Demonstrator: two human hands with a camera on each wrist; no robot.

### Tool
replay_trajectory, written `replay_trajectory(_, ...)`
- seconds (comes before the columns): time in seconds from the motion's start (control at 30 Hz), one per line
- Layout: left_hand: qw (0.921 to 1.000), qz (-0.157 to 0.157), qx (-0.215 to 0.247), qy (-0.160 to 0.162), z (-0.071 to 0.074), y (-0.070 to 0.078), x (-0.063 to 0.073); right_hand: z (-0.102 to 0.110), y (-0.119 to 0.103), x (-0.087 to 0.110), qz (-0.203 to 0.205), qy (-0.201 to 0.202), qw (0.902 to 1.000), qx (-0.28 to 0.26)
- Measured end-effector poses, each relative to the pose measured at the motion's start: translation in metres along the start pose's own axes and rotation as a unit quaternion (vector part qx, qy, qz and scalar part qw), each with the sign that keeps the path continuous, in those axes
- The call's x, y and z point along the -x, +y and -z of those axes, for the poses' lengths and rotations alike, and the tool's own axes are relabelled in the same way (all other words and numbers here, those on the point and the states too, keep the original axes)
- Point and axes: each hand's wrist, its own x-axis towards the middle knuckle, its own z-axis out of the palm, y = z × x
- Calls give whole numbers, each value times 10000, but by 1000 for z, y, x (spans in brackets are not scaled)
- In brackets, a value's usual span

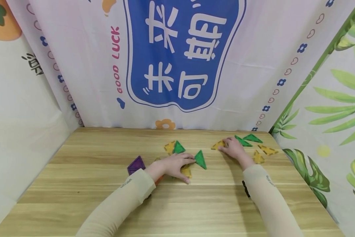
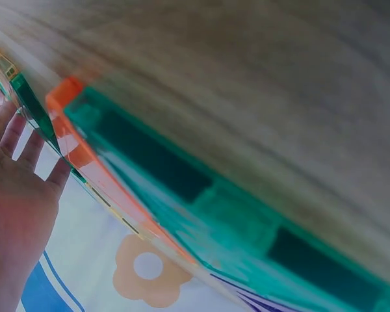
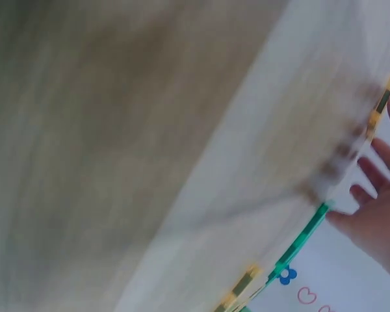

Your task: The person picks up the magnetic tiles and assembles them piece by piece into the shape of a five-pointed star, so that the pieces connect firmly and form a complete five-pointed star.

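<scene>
Translucent triangular tiles lie flat on the wooden table. My left hand [image 1: 177, 164] is stretched over a cluster of them, its fingertips at the left edge of a green triangle [image 1: 200, 160]. Beneath that palm a yellow tile [image 1: 186, 171] and an orange tile [image 1: 159, 179] are partly hidden. In the left wrist view, a large green tile [image 2: 234, 201] stands in front of the orange one. My right hand [image 1: 234, 148] rests its fingertips on a yellow triangle [image 1: 217, 145] near the far edge. Beside it, a green triangle [image 1: 243, 141] is close to the fingers in the right wrist view.
A purple tile [image 1: 136, 164] lies left of the cluster, with another green triangle [image 1: 178, 147] behind it. More tiles sit at the far right, including a green one [image 1: 252, 138] and a yellow one [image 1: 267, 150]. A printed curtain [image 1: 100, 108] hangs behind the table [image 1: 85, 191].
</scene>
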Motion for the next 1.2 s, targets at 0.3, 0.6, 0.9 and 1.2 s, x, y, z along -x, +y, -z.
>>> replay_trajectory(0.3,10000,-5,-21,-48,-1,-1,0,6,11,6,768,-767,9935,-342)
replay_trajectory(0.6,10000,-6,-13,-2,-3,-1,1,16,-4,11,1678,-1367,9754,-420)
replay_trajectory(0.9,10000,11,-5,10,-2,-1,-1,17,-23,10,2153,-1656,9622,-193)
replay_trajectory(1.2,10000,22,-13,-35,-2,-1,-3,11,-40,10,2338,-1764,9559,-196)
